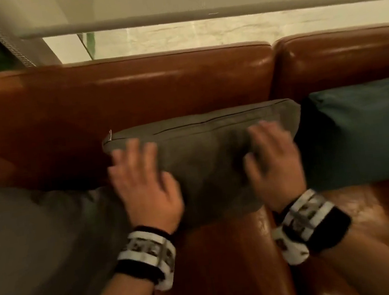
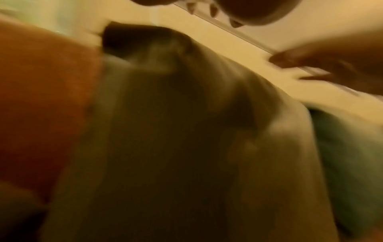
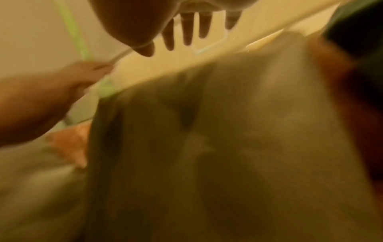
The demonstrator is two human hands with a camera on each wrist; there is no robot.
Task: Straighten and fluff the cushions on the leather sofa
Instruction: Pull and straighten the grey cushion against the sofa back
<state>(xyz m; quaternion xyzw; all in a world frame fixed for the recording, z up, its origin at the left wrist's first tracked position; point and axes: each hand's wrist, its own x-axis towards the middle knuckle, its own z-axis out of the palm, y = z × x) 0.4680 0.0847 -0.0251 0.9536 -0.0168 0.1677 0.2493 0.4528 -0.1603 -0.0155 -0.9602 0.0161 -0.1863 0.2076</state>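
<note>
An olive-green cushion point(image 1: 204, 156) leans against the backrest of the brown leather sofa point(image 1: 133, 93), its seam and zip along the top edge. My left hand point(image 1: 141, 178) lies flat on its left part with fingers spread. My right hand point(image 1: 273, 159) lies flat on its right part, fingers spread too. Both hands are blurred. In the left wrist view the olive-green cushion point(image 2: 186, 147) fills the frame, with my right hand point(image 2: 331, 70) at the right. The right wrist view shows the olive-green cushion point(image 3: 228, 147), my right hand's straight fingers point(image 3: 186, 27) above it and my left hand point(image 3: 62, 85) at the left.
A teal cushion point(image 1: 363, 131) sits right of the olive one, touching it. A grey cushion point(image 1: 40, 239) lies at the left on the seat. Behind the sofa runs a window with a pale frame bar point(image 1: 196, 14). Bare leather seat point(image 1: 227, 265) shows in front.
</note>
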